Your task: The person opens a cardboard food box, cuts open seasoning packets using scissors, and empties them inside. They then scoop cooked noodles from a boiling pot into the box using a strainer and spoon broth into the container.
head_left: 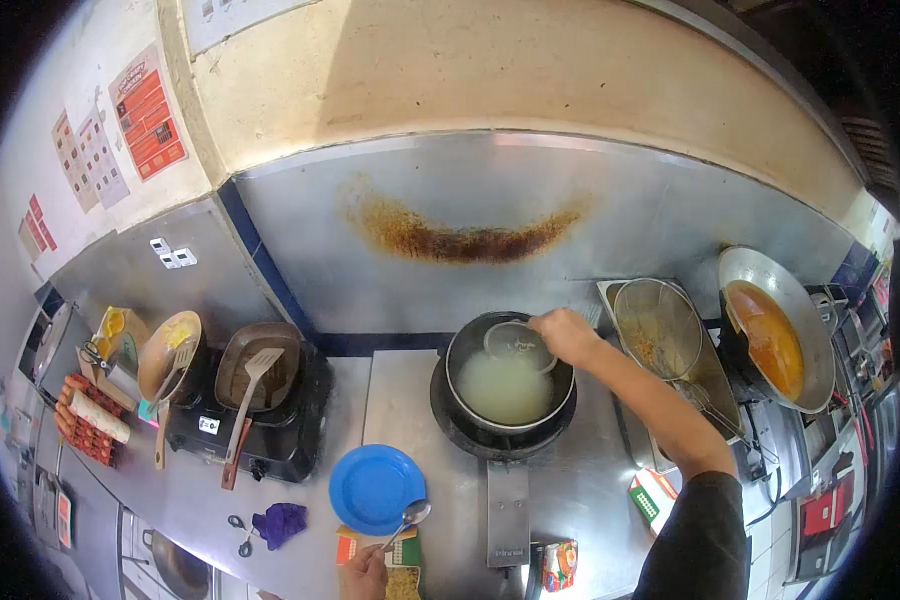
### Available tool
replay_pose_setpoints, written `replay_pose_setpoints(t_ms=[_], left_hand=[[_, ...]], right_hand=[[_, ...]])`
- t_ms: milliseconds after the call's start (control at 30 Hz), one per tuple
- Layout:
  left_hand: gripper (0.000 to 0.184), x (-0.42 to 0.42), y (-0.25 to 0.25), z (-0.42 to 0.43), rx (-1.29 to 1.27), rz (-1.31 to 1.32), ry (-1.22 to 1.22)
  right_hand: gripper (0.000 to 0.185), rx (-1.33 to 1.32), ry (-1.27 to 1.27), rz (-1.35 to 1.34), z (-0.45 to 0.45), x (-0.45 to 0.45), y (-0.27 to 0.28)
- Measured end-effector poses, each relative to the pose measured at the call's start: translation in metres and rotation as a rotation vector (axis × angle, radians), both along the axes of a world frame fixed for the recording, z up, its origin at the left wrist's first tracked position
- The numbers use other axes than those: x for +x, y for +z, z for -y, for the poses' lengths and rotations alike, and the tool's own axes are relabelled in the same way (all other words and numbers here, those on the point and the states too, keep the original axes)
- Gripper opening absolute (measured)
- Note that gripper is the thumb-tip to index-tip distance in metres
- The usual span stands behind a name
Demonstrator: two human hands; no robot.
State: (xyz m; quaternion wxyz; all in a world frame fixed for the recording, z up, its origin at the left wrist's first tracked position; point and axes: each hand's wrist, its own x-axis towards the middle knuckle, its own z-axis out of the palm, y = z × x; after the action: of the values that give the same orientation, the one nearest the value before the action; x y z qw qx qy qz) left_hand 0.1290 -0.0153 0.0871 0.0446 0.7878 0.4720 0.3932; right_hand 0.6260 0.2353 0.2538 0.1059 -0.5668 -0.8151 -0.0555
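Note:
My right hand (567, 335) is closed on the edge of what looks like a small round strainer (518, 342), held over the far side of a black pot. Whitish bits show inside its rim. The pot (454, 395) stands on a burner and holds cloudy pale liquid (505, 390). At the bottom of the view, my left hand (363, 577) is closed around the handle of a metal spoon (416, 512). The spoon's bowl is at the lower right rim of a blue plate (375, 488). Opened noodle packets (406, 553) lie beside that hand.
Left is a black stove (300, 440) with a square pan (260, 350) and spatula. Egg trays (88, 420) lie farther left. Scissors (240, 535) and a purple cloth (280, 524) lie in front. Right are a fryer with a mesh basket (658, 328) and a wok of orange oil (770, 340).

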Motion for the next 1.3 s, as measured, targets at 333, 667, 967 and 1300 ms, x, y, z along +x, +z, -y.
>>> replay_pose_setpoints(t_ms=[333, 667, 967, 1300], left_hand=[[0.028, 0.008, 0.016, -0.002, -0.445, 0.151, 0.151], [0.027, 0.016, 0.05, 0.0, -0.758, 0.314, 0.179], [0.022, 0.008, 0.044, 0.007, -0.923, 0.926, 0.246], [0.024, -0.05, 0.088, 0.033, -0.924, 1.118, 0.233]], right_hand=[[0.018, -0.295, 0.113, -0.407, -0.014, -0.009, -0.023], [0.017, -0.628, 0.076, -0.666, -0.04, 0.002, -0.035], [0.015, -0.605, -0.096, -1.092, -0.015, 0.034, -0.021], [0.024, -0.481, -0.289, -1.313, 0.148, -0.108, 0.073]])
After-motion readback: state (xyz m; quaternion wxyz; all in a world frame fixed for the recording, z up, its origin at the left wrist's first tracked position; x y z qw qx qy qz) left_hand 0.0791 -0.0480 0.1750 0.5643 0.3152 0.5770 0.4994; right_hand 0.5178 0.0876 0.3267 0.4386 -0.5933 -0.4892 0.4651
